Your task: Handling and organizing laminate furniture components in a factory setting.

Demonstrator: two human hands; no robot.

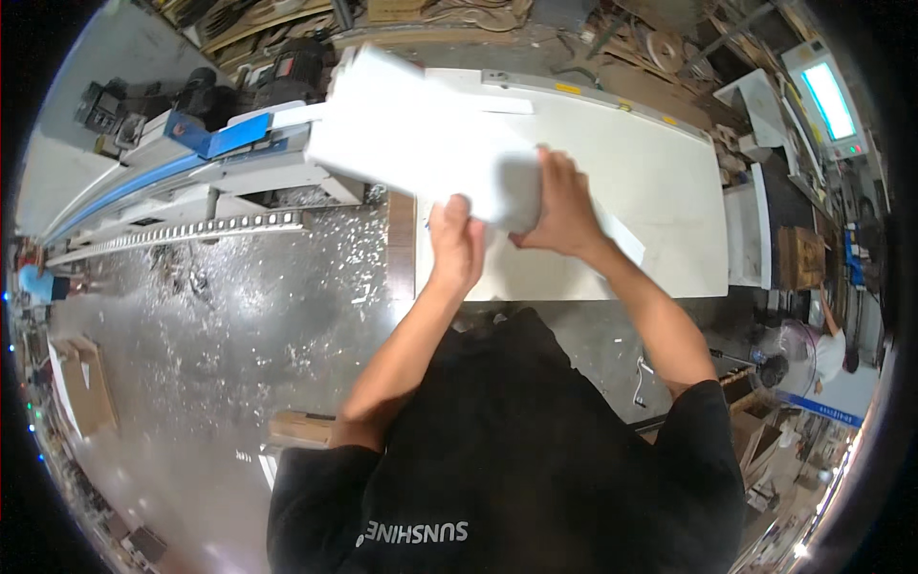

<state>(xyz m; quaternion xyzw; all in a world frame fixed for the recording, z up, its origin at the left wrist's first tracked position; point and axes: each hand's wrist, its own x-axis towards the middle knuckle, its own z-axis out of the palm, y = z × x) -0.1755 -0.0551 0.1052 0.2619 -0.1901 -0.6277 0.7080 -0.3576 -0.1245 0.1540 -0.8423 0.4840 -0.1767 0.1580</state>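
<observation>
Pale worktable [660,182], both hands [457,249] [566,212] gripping white object [421,134], blurred — perhaps stacked

The fingers [557,179] and surface [660,182] are viewed from the head, closely, steeply downward, through a wide fisheye lens.

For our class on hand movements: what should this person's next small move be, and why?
Probably ease the white workpiece rightward over the table: the left hand and right hand both grip it, its left end shows past the table's left edge, and bare surface shows to the right.
</observation>
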